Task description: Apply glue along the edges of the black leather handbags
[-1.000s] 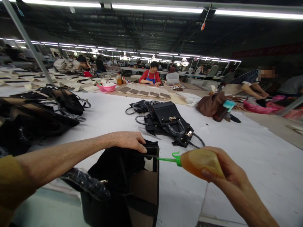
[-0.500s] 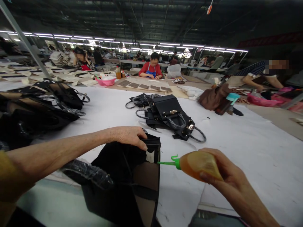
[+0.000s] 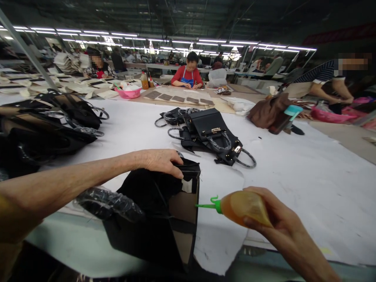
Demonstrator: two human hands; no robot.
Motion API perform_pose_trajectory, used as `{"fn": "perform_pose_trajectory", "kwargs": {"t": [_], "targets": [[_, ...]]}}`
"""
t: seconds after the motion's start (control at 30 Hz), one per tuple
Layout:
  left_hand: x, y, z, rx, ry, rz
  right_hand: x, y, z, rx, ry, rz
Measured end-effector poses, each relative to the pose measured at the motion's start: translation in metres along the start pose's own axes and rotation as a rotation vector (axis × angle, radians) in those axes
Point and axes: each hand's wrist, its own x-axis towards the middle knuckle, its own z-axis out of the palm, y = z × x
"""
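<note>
One open black bag (image 3: 143, 235), left hand (image 3: 163, 161) on its corner, grip unclear.
My right hand (image 3: 272, 213) clamps a green-nozzled, amber plastic squeeze bottle (image 3: 242, 207).

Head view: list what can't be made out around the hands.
All in the head view:
- Right hand: far fingertips, hidden behind the bottle.
- Green nozzle: tip too small to tell if it touches the black bag.
- Bag's interior near the left hand: lost in shadow.
- Piled bags: cut off by left edge.
</note>
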Motion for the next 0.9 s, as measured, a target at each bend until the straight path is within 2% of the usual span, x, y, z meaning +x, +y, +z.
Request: {"fn": "perform_pose_trajectory", "kwargs": {"t": [0.27,0.53,0.73,0.9], "targets": [[-0.002,0.000,0.001,-0.020,-0.001,-0.002,-0.012,0.006,0.009,0.055,-0.039,0.097],[-0.004,0.003,0.003,0.012,0.001,0.002,-0.021,0.009,0.020,0.013,-0.043,0.077],[-0.006,0.008,0.007,0.011,-0.001,0.003,-0.023,-0.001,0.024,0.015,-0.009,0.065],[-0.010,0.009,0.010,0.014,-0.010,-0.013,-0.027,0.005,0.024,0.006,-0.104,0.095]]}}
